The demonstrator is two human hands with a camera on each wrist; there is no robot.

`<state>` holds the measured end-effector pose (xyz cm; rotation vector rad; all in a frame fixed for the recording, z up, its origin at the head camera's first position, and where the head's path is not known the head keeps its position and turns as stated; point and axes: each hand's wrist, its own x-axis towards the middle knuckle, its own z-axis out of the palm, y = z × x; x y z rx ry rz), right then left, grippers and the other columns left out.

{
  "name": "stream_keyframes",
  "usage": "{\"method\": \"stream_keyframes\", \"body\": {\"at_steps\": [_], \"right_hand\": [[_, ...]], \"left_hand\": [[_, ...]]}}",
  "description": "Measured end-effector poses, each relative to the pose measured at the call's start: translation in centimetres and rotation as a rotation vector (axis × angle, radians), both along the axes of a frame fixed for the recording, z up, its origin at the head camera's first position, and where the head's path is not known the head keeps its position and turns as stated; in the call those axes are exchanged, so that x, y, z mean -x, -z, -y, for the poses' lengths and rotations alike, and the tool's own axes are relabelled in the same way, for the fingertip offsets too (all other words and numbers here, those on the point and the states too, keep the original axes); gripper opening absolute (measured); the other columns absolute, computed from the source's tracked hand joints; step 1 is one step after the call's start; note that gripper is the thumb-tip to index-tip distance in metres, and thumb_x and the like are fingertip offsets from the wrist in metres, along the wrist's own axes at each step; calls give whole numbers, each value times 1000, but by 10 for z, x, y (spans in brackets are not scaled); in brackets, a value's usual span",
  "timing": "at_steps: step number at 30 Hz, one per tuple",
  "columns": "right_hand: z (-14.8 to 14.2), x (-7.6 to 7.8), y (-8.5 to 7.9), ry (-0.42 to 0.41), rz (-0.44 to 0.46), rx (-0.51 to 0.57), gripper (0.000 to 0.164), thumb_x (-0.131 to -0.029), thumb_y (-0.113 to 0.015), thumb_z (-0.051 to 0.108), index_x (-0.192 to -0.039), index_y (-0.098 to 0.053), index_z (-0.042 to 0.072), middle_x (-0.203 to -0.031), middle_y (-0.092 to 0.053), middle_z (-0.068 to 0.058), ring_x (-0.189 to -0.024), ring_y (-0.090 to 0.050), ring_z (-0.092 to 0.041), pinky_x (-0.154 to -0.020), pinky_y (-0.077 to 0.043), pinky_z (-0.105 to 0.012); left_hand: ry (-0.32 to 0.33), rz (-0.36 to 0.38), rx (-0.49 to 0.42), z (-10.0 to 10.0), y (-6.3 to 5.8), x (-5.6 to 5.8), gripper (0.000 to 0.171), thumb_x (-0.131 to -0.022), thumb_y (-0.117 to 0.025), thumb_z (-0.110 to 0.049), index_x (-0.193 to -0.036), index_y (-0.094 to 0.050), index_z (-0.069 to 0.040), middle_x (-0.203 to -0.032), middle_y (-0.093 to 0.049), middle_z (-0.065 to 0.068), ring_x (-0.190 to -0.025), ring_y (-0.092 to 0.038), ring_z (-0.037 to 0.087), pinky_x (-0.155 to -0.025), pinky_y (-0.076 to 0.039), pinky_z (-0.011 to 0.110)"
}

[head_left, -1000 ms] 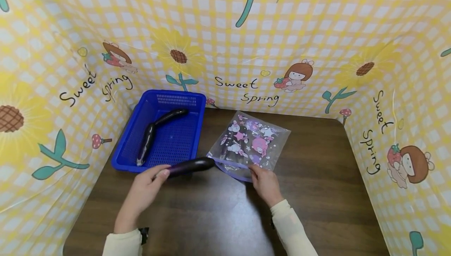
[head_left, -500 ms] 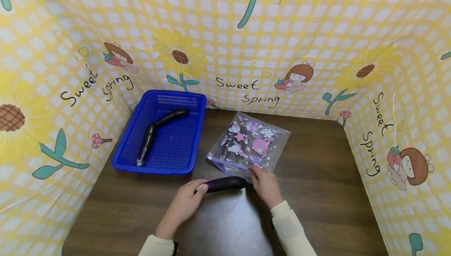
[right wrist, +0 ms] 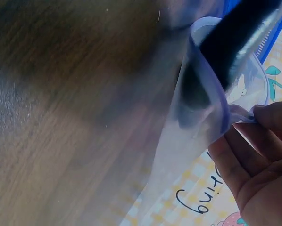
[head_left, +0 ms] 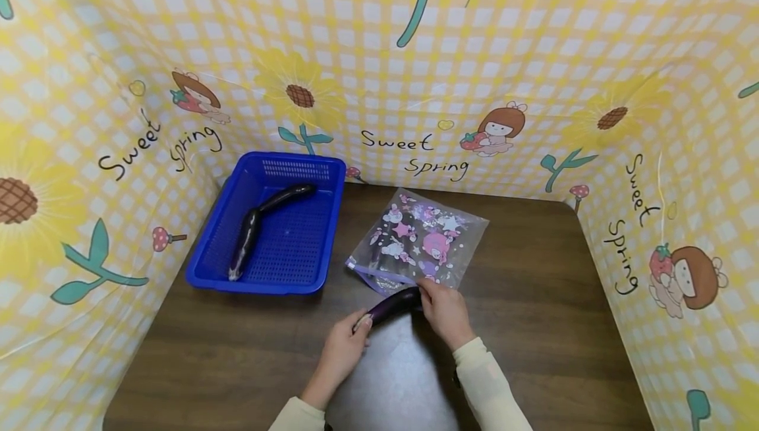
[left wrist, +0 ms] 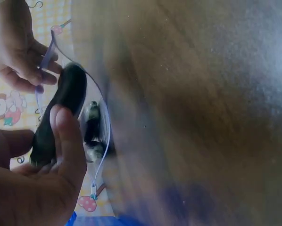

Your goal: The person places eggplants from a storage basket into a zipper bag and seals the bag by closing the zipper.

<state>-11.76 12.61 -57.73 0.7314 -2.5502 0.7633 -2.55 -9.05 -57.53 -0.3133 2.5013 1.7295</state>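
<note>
My left hand (head_left: 340, 348) grips a dark purple eggplant (head_left: 388, 309) by its near end. The far end leans into the mouth of a clear printed zip bag (head_left: 441, 220), beside my right hand (head_left: 447, 312). Thumb and fingers of that right hand pinch the bag's purple edge. In the right wrist view the eggplant (right wrist: 240, 42) slants down past the parted rim (right wrist: 216, 89), its tip seen through the plastic. Dark shapes with pale ends (left wrist: 92, 122) show inside the bag's opening in the left wrist view.
A blue plastic basket (head_left: 198, 281) stands at the left, with one eggplant (head_left: 248, 240) and another (head_left: 287, 196) lying in it end to end. Yellow checked cloth (head_left: 379, 75) walls in the back and sides of the brown wooden table (head_left: 534, 352).
My left hand has carried the eggplant right, from beside the basket to the bag's mouth, and turned it to point up and right. The right hand keeps its place on the bag.
</note>
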Motion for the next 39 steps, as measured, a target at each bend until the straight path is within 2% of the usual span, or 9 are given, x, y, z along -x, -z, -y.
{"method": "stream_keyframes", "body": {"at_steps": [2,5,12,18,20,24,29,33,39], "right_hand": [[1,0,0,-5,0,5,17,-87,-73,1,-102,-72,7,-84,-73,-9,-65,-68,-30,-59,-53,-47],[2,-1,1,-15,5,10,17,-87,-73,0,-102,-72,6,-85,-74,-10,-66,-69,-30,-60,-54,-47],[3,-1,3,-10,-4,14,18,-86,-75,-1,-102,-72,5,-87,-74,-10,-69,-70,-28,-62,-55,-45],[2,-2,3,-11,-11,14,19,-84,-75,-1,-102,-72,5,-86,-74,-10,-67,-69,-27,-61,-55,-44],[2,-2,3,-12,-11,16,19,-84,-75,-1,-102,-72,5,-86,-74,-10,-67,-69,-27,-60,-55,-44],[2,-3,4,-11,-8,17,18,-84,-75,-1,-100,-72,6,-86,-74,-9,-67,-69,-27,-61,-55,-45],[1,-3,4,-7,5,15,16,-85,-76,0,-101,-73,6,-86,-74,-9,-68,-70,-27,-62,-55,-45],[1,-3,4,-3,10,8,16,-87,-75,2,-102,-73,6,-87,-74,-9,-68,-70,-28,-62,-55,-45],[2,-3,4,-12,25,-9,17,-87,-74,2,-103,-73,5,-86,-74,-9,-68,-70,-28,-62,-55,-44]], "left_hand": [[45,34,-54,-1,2,1,35,-102,-60,-13,-127,-61,10,-75,-64,8,-60,-59,12,-51,-50,26],[126,67,-59,-1,4,1,37,-101,-62,-15,-128,-60,10,-69,-61,3,-55,-55,10,-47,-46,25],[266,48,156,-2,7,-2,43,-96,-69,-23,-126,-63,8,-67,-57,-5,-55,-51,9,-50,-43,29],[343,88,220,-5,6,-4,19,-90,-74,-18,-97,-67,-1,-63,-54,-4,-52,-50,11,-48,-42,30],[343,111,187,-5,5,-4,16,-91,-73,-15,-91,-62,-3,-61,-55,-4,-49,-50,10,-46,-41,29],[296,175,16,-4,7,0,13,-94,-67,-10,-94,-58,-2,-60,-57,1,-45,-49,9,-41,-41,25],[235,220,-103,-3,10,11,22,-98,-63,-10,-112,-57,6,-63,-61,7,-46,-49,10,-40,-41,22],[233,231,-73,-7,11,22,28,-99,-64,-16,-117,-57,5,-65,-64,9,-46,-51,12,-41,-42,24],[272,179,91,-14,12,34,21,-99,-64,-24,-96,-60,-4,-59,-62,4,-44,-51,11,-41,-42,27]]}}
